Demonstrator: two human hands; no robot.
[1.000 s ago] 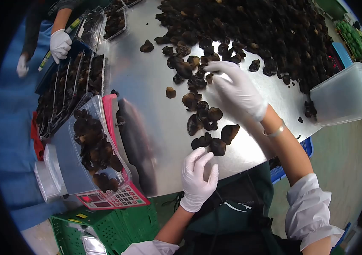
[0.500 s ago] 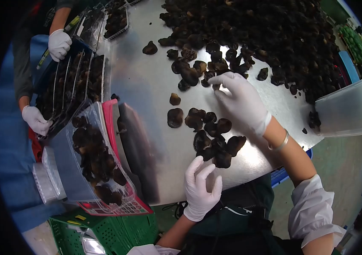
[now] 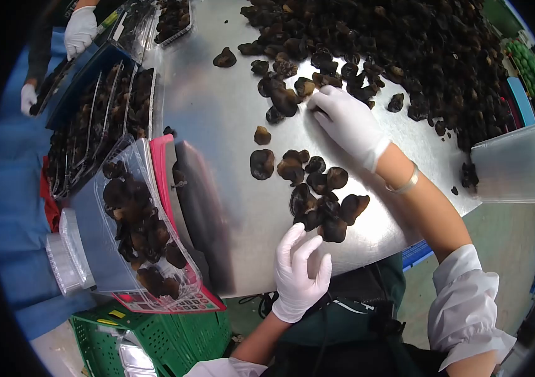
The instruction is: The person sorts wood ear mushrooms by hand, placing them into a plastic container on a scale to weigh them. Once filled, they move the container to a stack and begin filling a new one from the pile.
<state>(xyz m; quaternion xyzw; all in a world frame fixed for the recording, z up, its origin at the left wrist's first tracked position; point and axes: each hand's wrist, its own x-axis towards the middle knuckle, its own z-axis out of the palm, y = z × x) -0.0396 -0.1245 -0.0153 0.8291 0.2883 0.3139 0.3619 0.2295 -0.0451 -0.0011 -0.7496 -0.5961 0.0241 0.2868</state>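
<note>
My left hand [image 3: 301, 273] is open, gloved in white, fingers apart and curved, its fingertips beside a cluster of dark wood ear mushrooms [image 3: 333, 229] on the metal table. My right hand [image 3: 349, 125], also white-gloved, reaches over the table with fingers bent and drawn together. Its fingertips are at a brownish wood ear mushroom [image 3: 305, 87] on the edge of a loose group; whatever lies between them is hidden. At left, a clear plastic tray [image 3: 195, 276] of wood ears rests on a pink-edged scale [image 3: 162, 182].
A large heap of wood ears [image 3: 380, 38] covers the far table [image 3: 201, 113]. Clear containers [image 3: 515, 163] stand at the right edge. Filled trays [image 3: 104, 119] are at left, where another person's gloved hands [image 3: 80, 31] hold a dark tray. A green crate [image 3: 186, 336] stands below.
My right hand has shifted slightly left and away from me, its fingers closing together. My left hand has hardly moved. The other person's hands have moved up and left, now holding a dark tray.
</note>
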